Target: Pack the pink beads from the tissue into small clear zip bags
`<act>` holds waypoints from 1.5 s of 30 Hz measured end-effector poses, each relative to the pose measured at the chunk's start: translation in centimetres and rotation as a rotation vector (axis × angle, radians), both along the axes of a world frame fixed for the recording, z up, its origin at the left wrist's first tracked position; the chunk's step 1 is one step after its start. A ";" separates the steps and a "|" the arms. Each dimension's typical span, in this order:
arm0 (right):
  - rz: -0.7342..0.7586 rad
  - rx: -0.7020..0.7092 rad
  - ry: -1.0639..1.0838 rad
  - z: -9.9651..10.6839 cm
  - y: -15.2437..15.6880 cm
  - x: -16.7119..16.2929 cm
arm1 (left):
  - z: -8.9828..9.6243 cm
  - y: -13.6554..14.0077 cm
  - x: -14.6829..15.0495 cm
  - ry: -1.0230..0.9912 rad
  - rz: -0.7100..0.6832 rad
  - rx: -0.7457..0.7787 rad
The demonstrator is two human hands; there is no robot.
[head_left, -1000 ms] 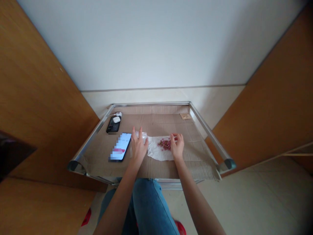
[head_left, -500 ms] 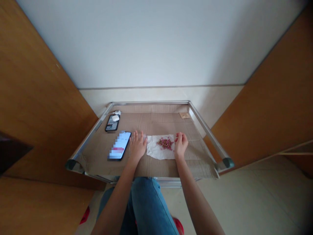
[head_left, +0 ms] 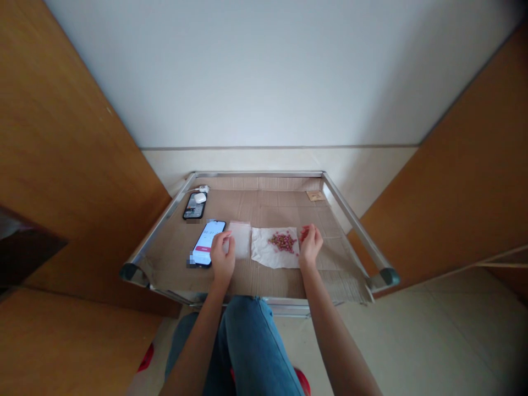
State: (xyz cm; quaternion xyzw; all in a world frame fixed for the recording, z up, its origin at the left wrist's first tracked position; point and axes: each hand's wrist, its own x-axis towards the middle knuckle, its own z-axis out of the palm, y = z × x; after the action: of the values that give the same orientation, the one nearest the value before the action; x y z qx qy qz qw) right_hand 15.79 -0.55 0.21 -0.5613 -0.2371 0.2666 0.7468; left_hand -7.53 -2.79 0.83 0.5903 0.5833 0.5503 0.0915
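Overlapping the lit phone's (head_left: 204,250) edge in the head view, the left hand (head_left: 223,258) has loosely bent fingers, thumb apart, nothing visible between. Just beside lies a clear plastic bag (head_left: 240,237). Small reddish pieces (head_left: 282,241) lie heaped on white paper (head_left: 264,256); at its right edge, the right hand's (head_left: 310,246) fingers curl, any hold hidden.

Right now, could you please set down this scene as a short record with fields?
Left hand: loosely curled between lit phone and clear plastic
Right hand: curled at the right edge of the white sheet; contents unclear
On sheet: pile of small pink-and-green pieces
Far left: dark phone bearing a small white case
Far right: small tan card
Surface: cardboard within metal frame
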 end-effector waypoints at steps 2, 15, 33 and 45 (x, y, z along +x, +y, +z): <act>-0.006 -0.011 0.066 0.2 0.0 0.1 | -0.4 0.2 -0.3 -0.138 0.028 -0.050; -0.020 -0.045 0.083 0.5 -0.2 0.0 | -0.3 0.4 -0.3 -0.356 0.042 -0.147; -0.011 -0.042 0.083 0.6 -0.2 0.0 | -0.2 0.4 -0.3 -0.398 0.036 -0.147; -0.010 -0.041 0.099 0.4 -0.1 0.2 | -0.4 0.4 -0.5 -0.346 0.060 -0.126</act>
State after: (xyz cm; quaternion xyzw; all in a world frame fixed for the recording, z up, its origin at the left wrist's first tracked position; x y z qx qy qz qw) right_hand 15.94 -0.65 0.58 -0.5637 -0.1918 0.2951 0.7473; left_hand -8.00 -2.41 0.40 0.4623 0.6097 0.6084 0.2109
